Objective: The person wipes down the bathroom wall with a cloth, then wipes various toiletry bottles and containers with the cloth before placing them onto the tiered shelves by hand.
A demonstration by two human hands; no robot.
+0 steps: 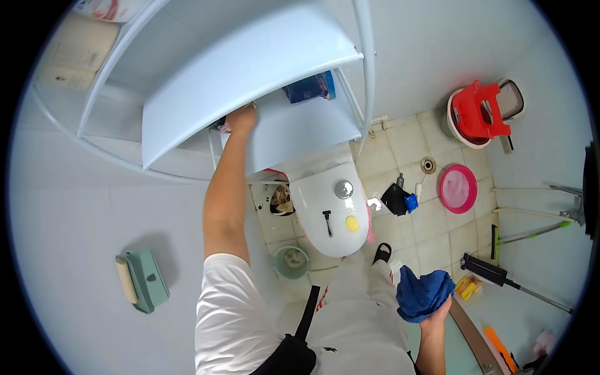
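Holding the blue cloth (425, 295) low at the right, the right hand (439, 311) cups it from below, fingers mostly hidden. Up on the shelf (297, 132), the left hand (242, 119) has fingers bent, their hold unclear, left of a blue pack (309, 88).

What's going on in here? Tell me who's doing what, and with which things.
Someone in a bathroom holds a crumpled blue cloth in their right hand. Their left hand reaches in over the lower shelf of a white rack, beside some dark item that it partly hides. A blue packet lies farther along that shelf. A black razor and a yellow oval piece rest on the white toilet, and a pink basin stands on the floor.
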